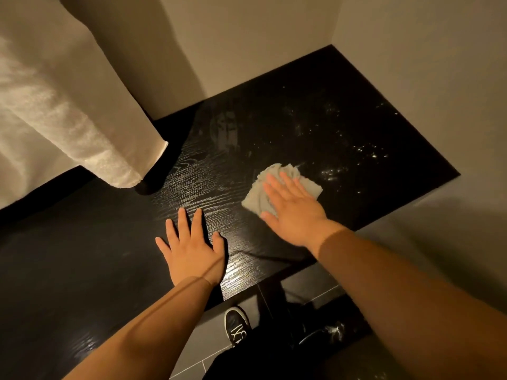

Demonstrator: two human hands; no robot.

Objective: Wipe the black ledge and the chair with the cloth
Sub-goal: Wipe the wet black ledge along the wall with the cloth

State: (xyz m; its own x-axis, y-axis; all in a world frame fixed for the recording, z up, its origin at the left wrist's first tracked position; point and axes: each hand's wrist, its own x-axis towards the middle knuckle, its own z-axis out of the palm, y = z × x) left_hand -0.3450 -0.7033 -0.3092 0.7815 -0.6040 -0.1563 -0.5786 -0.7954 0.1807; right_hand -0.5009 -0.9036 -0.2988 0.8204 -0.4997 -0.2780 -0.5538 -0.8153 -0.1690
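Observation:
The black ledge [288, 127] is a dark wood-grain surface running from the lower left into a wall corner at the upper right. A small grey cloth [255, 197] lies crumpled on it, right of centre. My right hand [293, 208] presses flat on the cloth with straight, spread fingers. My left hand [190, 248] rests flat on the bare ledge to the left, fingers spread, holding nothing. Wet droplets and smears glisten on the ledge beyond the cloth. No chair is in view.
A white towel [68, 119] hangs down at the upper left, its hem just above the ledge. Beige walls [411, 64] close the ledge in at the back and right. Below the front edge lie grey floor tiles [208, 338] and a black shoe [237, 325].

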